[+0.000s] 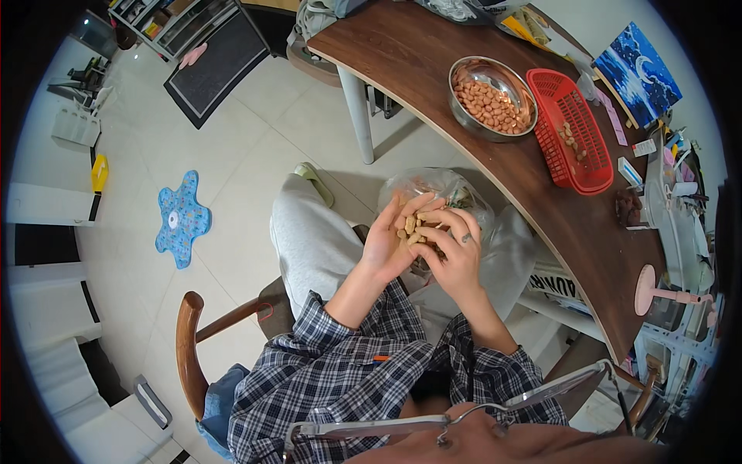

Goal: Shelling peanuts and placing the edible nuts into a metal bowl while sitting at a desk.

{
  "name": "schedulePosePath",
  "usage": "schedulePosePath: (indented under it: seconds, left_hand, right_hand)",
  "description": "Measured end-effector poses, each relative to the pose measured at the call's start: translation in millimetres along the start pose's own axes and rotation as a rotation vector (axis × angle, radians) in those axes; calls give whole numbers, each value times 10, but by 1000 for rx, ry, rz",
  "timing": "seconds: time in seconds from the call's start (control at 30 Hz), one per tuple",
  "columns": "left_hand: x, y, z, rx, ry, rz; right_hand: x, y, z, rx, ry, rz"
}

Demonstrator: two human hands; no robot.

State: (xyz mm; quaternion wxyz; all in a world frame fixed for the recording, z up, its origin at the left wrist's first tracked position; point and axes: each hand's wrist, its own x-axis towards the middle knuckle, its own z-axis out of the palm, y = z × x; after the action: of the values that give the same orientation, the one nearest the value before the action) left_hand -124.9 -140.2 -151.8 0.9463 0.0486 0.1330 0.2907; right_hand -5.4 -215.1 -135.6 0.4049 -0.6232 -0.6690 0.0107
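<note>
Several unshelled peanuts (412,227) lie in my left hand (387,240), which is cupped with the palm up. The fingers of my right hand (455,243) touch the peanuts from the right side. Below both hands, a clear plastic bag (417,181) sits at my lap, its contents partly hidden by the hands. On the brown table stands a steel bowl (528,130) holding many shelled reddish peanut kernels (487,105). Right beside it, a red plastic basket (597,168) has a few unshelled peanuts (571,141) in it.
The curved edge of the wooden table (556,229) runs along my right. A pink stand (644,290) and small boxes (630,172) are on it, with a blue painting (639,74) behind. A wooden chair armrest (191,354) is at my left.
</note>
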Motion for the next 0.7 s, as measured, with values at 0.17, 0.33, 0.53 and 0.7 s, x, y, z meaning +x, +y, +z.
schedulePosePath:
  seconds: [0.17,0.33,0.53,0.7]
  left_hand:
    - [-36,-73,-129,388,134,-18]
    - [-70,-186,-114,441,61,-13]
    - [-34,-267,-108,623,21,25]
    - [-34,-333,-104,690,68,55]
  right_hand:
    - [4,56,-25,274,51,147]
    - [47,141,-130,334,73,227]
    - [-96,186,63,1059,131,583]
    - [-128,269,37,1222,14,731]
